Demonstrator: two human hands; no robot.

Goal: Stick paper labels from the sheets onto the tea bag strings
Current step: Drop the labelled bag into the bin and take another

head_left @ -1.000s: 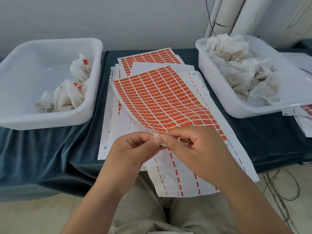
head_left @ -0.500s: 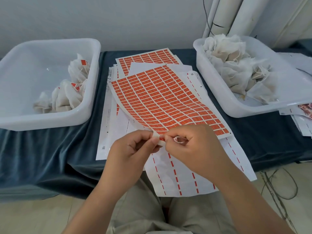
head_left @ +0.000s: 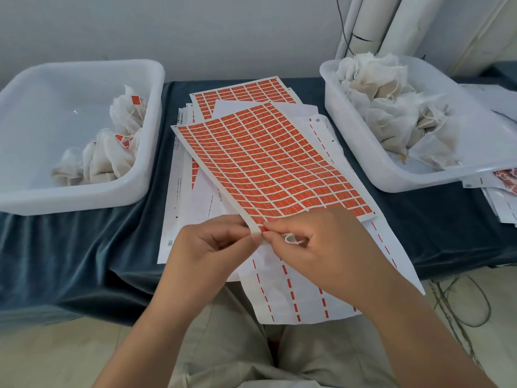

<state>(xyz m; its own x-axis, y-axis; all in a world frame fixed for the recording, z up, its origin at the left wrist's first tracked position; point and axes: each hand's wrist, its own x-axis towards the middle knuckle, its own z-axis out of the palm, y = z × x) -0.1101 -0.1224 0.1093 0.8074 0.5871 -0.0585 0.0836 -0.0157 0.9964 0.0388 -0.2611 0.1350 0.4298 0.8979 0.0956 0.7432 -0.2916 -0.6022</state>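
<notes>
Peeling is judged begun
Just below frame centre, a corner of the label sheet [head_left: 268,163] is still pinched by the left hand [head_left: 212,247]; an orange label [head_left: 262,229] is now nipped by the right hand [head_left: 321,247], in which the string [head_left: 292,238] is curled.

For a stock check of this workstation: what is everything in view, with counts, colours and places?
cloth: one, dark teal, under everything
left bin: one, white, left
labelled tea bags: several, white with orange labels, in left bin
right bin: one, white, right
unlabelled tea bags: heap, white, in right bin
label sheets: two, orange, centre
backing sheets: several, white with red dashes, under label sheets
tubes: few, white, behind right bin
string loop: one, white, in right hand
left hand: pinches top label sheet's near corner
right hand: pinches same corner, holds string loop
</notes>
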